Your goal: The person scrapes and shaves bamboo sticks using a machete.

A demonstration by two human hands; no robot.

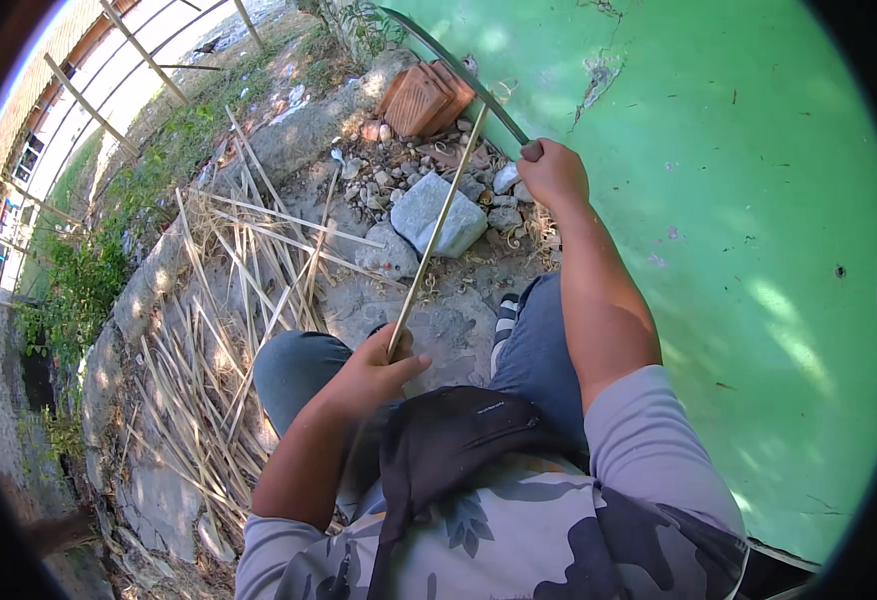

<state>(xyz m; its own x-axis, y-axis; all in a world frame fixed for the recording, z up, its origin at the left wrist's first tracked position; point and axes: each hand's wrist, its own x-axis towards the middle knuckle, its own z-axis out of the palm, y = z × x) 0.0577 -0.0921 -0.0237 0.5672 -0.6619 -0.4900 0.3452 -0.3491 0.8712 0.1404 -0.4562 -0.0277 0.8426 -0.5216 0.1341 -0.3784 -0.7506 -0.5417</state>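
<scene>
My left hand point(383, 362) is closed round the lower end of a thin pale strip, perhaps bamboo point(443, 222), which slants up and away to the right. In my right hand point(556, 176) is the dark handle of a long curved machete point(449, 65), its blade reaching up and to the left. The strip's far end lies close to the blade; whether they touch I cannot tell. Beneath the strip sits a pale grey stone block point(439, 214). On the ground left of my knee, many similar strips point(209, 400) lie in a loose, crossed pile.
A green wall point(739, 200) runs along my right side. Stacked reddish-brown tiles point(425, 98) stand ahead, with rubble point(384, 175) before them. A low stone edge point(149, 270) and a leafy plant point(84, 285) are on the left. My knees are bent on either side of the work spot.
</scene>
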